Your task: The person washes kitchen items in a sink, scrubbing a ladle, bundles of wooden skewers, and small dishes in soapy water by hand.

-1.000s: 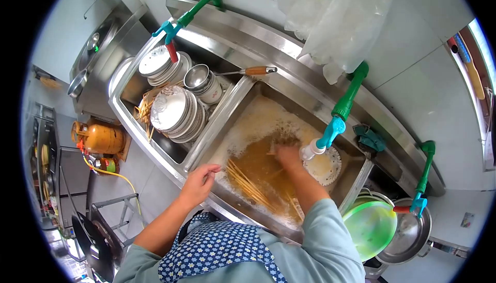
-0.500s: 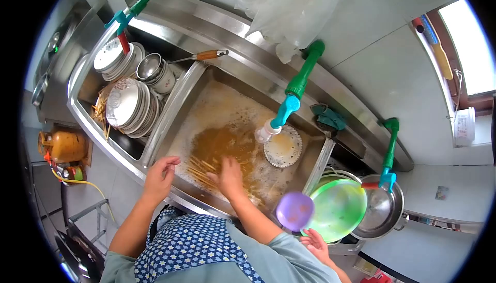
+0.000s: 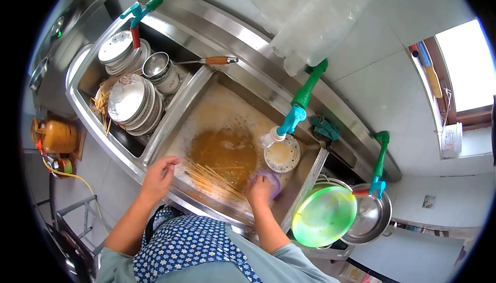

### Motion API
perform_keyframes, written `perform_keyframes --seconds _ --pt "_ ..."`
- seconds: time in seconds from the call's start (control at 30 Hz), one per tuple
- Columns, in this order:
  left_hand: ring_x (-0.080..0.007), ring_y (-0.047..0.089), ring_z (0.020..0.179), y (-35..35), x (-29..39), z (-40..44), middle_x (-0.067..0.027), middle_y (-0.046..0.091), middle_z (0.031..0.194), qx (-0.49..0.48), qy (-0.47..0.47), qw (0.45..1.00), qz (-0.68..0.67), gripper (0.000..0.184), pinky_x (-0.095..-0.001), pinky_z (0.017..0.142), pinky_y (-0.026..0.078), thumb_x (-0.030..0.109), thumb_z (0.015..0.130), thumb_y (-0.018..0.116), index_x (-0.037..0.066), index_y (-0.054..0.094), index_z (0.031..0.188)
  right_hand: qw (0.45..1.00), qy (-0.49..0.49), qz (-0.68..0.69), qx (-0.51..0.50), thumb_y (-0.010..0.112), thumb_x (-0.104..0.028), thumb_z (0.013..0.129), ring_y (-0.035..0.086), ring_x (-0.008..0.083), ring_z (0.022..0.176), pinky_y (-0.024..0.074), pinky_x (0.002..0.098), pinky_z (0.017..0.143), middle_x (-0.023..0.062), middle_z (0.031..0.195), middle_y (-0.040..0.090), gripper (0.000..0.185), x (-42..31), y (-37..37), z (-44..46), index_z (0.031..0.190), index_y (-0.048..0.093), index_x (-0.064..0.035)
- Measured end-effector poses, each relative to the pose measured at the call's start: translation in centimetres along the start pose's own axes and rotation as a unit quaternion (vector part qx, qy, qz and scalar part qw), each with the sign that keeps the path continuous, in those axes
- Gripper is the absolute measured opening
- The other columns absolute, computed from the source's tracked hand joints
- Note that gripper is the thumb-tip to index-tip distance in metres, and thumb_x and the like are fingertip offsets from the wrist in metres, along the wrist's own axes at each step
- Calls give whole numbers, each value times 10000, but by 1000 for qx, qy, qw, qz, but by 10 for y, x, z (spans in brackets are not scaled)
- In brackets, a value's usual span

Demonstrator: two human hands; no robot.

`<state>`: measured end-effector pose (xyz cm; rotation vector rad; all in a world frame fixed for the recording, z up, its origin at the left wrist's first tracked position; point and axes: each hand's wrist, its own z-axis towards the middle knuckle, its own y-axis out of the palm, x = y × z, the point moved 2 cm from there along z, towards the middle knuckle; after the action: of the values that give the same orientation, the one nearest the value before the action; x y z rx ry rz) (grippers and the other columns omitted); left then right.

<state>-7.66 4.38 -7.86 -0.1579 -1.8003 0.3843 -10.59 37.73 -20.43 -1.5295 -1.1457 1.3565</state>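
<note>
My right hand (image 3: 258, 192) is over the basin with its fingers closed at the near side of a purple bowl (image 3: 275, 184), which sits partly in the murky water. The hand covers part of the bowl. My left hand (image 3: 159, 177) hovers by the basin's near left edge, fingers loosely bent and apart, holding nothing visible. Between the hands, a bundle of chopsticks (image 3: 209, 178) floats in the brown, foamy water (image 3: 219, 151). Just beyond the purple bowl lies a white patterned plate (image 3: 290, 160), under the white tap nozzle (image 3: 273, 137).
Stacked plates (image 3: 126, 99), metal cups (image 3: 156, 66) and more chopsticks fill the left basin. A wooden-handled utensil (image 3: 222, 60) lies across the divider. Rightward are a green basin (image 3: 325, 216) and a steel pot (image 3: 369, 218). A green tap (image 3: 310, 86) overhangs the middle basin.
The purple bowl has gone from beside the green basin into the water. My right hand has moved right from the chopsticks to it. Another person's hand at the right has left view.
</note>
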Motion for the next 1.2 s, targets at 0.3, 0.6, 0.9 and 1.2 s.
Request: perform_keyframes --seconds 0.3,0.6,0.9,1.2 --pt "-239 640 977 -5 -5 -4 -127 669 1045 31 14 999 4 202 -310 856 491 45 945 520 5 619 1116 961 178 -146 -153 488 -172 897 604 395 1030 497 474 846 193 1114 637 262 77 12 24 1102 596 -49" --pt "-191 622 1046 -11 -11 -7 -105 656 1106 2 -14 1000 11 222 -299 881 477 74 966 508 2 600 1154 994 95 -23 -44 584 -187 904 669 370 841 543 457 738 221 970 657 212 68 -90 49 1001 609 0" --pt "-192 624 1041 -3 -5 -9 -109 663 1096 -11 -25 999 -18 231 -297 882 477 70 963 506 7 600 1164 958 267 105 -29 694 -389 826 593 414 1023 483 449 905 252 1141 583 615 94 16 27 1186 459 52" --pt "-188 625 1029 -17 -5 -11 -114 665 1094 -5 -13 999 38 238 -299 890 478 54 955 512 7 595 1173 896 412 168 3 663 -235 805 518 442 1183 429 474 990 322 1312 480 670 71 44 53 1320 377 84"
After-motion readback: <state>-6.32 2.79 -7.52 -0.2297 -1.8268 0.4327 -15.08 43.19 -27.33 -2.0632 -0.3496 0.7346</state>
